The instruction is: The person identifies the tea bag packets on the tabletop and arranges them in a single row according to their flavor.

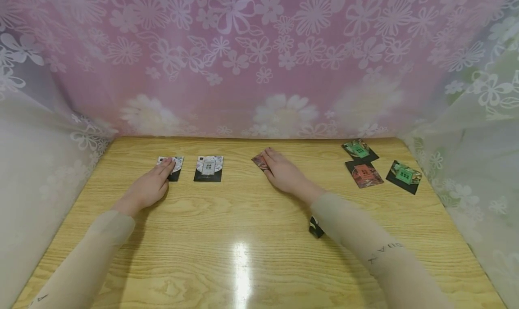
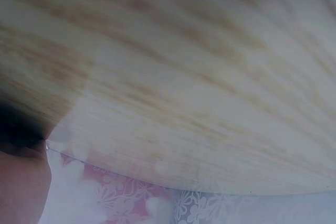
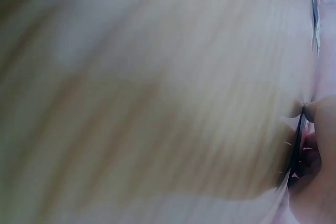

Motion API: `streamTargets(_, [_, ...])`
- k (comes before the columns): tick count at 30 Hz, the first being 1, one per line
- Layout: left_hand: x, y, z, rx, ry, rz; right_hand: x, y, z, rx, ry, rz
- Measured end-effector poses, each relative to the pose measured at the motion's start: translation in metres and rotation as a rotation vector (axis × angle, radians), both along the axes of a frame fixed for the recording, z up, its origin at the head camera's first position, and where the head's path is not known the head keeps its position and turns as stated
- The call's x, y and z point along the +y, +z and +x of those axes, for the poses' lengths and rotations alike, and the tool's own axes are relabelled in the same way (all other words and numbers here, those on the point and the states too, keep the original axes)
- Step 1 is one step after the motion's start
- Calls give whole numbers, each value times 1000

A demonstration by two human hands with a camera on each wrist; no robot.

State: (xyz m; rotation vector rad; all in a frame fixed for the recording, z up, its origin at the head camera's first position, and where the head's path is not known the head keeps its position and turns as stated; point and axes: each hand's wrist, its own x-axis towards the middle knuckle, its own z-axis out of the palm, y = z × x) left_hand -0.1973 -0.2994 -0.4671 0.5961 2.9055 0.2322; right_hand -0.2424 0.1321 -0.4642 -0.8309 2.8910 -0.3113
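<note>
In the head view, my left hand (image 1: pixel 147 189) rests its extended fingers on a white-and-black flat packet (image 1: pixel 175 175) at the table's far left, covering part of it. A matching packet (image 1: pixel 208 168) lies flat just to the right of it. Near the middle of the far edge, my right hand (image 1: pixel 285 174) holds a red flat packet (image 1: pixel 259 161), its fingers over the right part. The right wrist view shows the thumb (image 3: pixel 324 129) at the packet's thin dark edge (image 3: pixel 297 148). Only a blurred part of the left hand (image 2: pixel 23 187) appears in the left wrist view.
At the far right lie two green-and-black packets (image 1: pixel 359 150) (image 1: pixel 405 176) and a red-and-black one (image 1: pixel 363 174). A dark packet (image 1: pixel 315 228) is partly hidden under the right forearm. Flowered curtains (image 1: pixel 263 65) border the wooden table (image 1: pixel 194 237) behind and at both sides.
</note>
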Motion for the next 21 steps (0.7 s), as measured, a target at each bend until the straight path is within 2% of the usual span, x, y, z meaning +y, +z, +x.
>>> streamTargets(12, [0,0,0,4,0,-1,-38,1,0,-16,22,43])
streamTargets(21, [2,2,2,13,-6,4,-48,4,3,-23,44,94])
